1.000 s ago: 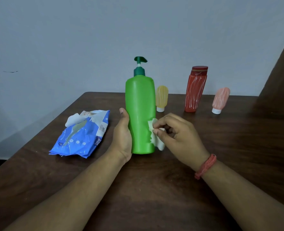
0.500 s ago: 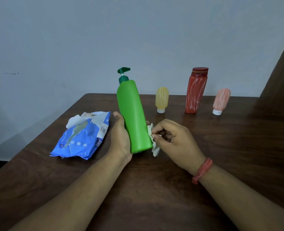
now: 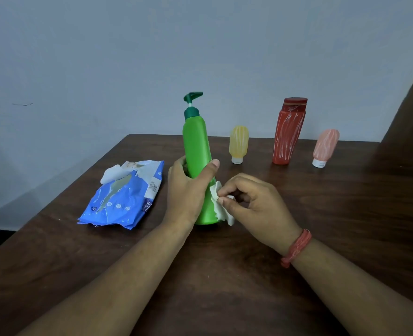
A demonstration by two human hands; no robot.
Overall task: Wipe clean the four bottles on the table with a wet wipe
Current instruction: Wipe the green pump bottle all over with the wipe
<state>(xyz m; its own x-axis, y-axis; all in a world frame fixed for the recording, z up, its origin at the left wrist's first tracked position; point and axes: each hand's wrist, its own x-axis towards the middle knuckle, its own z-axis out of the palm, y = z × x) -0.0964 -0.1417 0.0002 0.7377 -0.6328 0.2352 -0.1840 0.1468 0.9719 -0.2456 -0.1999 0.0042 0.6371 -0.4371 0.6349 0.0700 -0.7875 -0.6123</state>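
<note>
Head view: left hand (image 3: 188, 190) wraps the tall green plastic pump bottle (image 3: 198, 163) mid-table, tilted; right hand (image 3: 254, 204) pinches a crumpled white wet wipe (image 3: 221, 207) against its lower side. Streaked yellow tube (image 3: 238, 144), red bottle (image 3: 289, 134) and pink tube (image 3: 325, 147) apparently await wiping.

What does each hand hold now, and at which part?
The left hand grips the tall green plastic pump bottle around its lower body. The right hand pinches a crumpled white wet wipe at its upper edge.
</note>
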